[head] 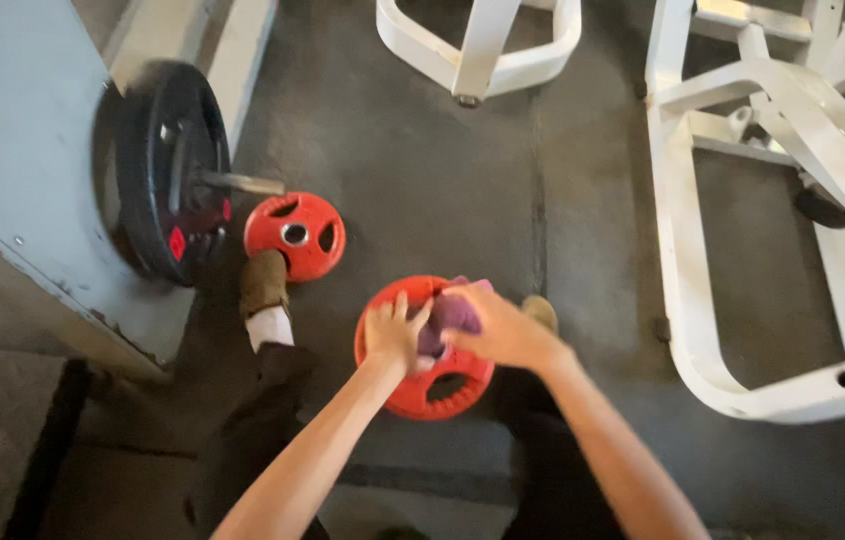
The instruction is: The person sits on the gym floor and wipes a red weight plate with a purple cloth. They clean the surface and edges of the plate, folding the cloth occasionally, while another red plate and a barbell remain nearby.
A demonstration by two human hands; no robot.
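- Floor: dark grey rubber matting (423, 170), with 1 seam running top to bottom.
- Left: pale grey painted panel (13, 130) bearing black round weight plates (168, 170) on a metal peg.
- Right and top: white tubular steel equipment frames (773, 130), standing on the matting.
- Light: dim, warm.
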